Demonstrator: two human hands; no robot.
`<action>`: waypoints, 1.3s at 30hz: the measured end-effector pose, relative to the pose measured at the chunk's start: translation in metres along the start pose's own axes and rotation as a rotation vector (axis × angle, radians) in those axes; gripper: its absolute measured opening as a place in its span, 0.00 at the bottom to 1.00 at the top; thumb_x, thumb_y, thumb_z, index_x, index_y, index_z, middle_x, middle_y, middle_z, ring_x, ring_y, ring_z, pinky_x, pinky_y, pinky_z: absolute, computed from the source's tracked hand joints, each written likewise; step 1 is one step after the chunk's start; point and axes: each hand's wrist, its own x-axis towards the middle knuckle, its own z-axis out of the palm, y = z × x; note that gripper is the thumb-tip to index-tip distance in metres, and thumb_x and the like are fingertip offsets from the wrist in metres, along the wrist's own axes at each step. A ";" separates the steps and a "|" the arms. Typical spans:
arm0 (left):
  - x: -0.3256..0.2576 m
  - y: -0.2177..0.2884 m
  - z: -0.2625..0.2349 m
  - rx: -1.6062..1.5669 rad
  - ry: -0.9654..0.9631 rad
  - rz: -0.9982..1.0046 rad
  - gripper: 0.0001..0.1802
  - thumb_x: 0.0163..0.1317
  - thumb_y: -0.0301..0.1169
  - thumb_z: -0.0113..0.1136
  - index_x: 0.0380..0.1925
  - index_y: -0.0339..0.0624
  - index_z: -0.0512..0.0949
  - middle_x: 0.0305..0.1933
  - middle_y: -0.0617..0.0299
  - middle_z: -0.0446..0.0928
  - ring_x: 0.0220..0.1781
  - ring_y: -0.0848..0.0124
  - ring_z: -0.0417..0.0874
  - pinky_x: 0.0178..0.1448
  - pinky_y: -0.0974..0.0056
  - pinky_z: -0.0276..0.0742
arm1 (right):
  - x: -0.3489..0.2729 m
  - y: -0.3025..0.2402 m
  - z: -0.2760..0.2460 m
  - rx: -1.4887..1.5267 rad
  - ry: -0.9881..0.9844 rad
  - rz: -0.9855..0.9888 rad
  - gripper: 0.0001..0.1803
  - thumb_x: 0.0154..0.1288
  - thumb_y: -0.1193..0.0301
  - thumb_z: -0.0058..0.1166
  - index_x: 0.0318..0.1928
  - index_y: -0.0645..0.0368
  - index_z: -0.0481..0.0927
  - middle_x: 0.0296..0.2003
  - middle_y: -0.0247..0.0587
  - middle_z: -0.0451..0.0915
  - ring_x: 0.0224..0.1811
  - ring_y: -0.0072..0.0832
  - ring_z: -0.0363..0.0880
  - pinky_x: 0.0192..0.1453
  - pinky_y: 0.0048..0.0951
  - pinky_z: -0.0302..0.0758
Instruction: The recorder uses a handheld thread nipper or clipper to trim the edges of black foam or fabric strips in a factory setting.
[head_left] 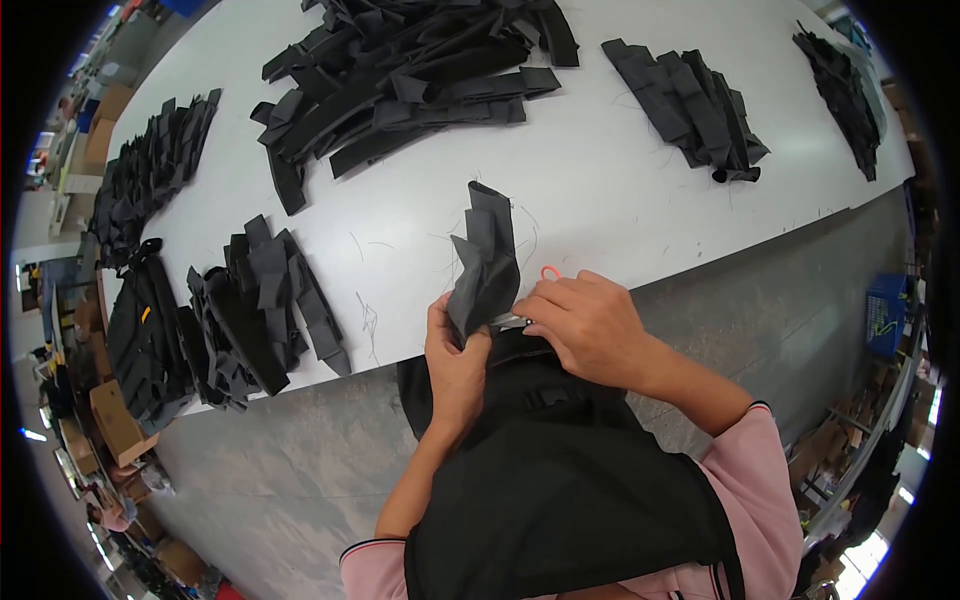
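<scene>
Our left hand [458,350] grasps the black cloth strip [490,245] by its near end, long axis pointing far over the desk [605,215]; our right hand [588,322] grips scissors [509,321] just right of it.

Place: a workshop for cloth things.
Table [600,215]: long, white and flat, like a big work bench.
Dark cloth pieces [440,65]: in heaps on the table, many of them much the same shape.
Threads [368,318]: little loose bits lying on top of the table.
Brown boxes [118,425]: made of cardboard, to the left of the table.
Blue crate [885,315]: to the right of the table.
Floor [300,470]: plain and gray, below the table.
</scene>
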 end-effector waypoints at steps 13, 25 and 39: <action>0.008 -0.007 -0.003 -0.061 0.017 -0.087 0.21 0.56 0.22 0.50 0.52 0.38 0.66 0.46 0.61 0.71 0.41 0.76 0.72 0.42 0.69 0.71 | -0.004 0.004 0.007 0.073 0.031 0.137 0.12 0.48 0.75 0.61 0.36 0.57 0.78 0.33 0.36 0.78 0.30 0.36 0.76 0.33 0.31 0.70; 0.020 0.004 -0.006 -0.185 -0.248 -0.018 0.27 0.69 0.46 0.46 0.53 0.31 0.68 0.50 0.55 0.73 0.49 0.70 0.75 0.56 0.66 0.71 | 0.001 -0.010 0.056 1.304 0.260 0.627 0.12 0.60 0.78 0.54 0.45 0.64 0.72 0.37 0.36 0.77 0.33 0.18 0.76 0.36 0.19 0.71; 0.023 0.014 -0.008 -0.571 -0.286 -0.073 0.29 0.67 0.43 0.47 0.58 0.27 0.62 0.63 0.46 0.65 0.61 0.55 0.71 0.62 0.51 0.73 | -0.029 -0.019 0.032 0.333 0.279 0.285 0.13 0.48 0.79 0.63 0.38 0.57 0.78 0.28 0.37 0.68 0.23 0.29 0.73 0.30 0.23 0.73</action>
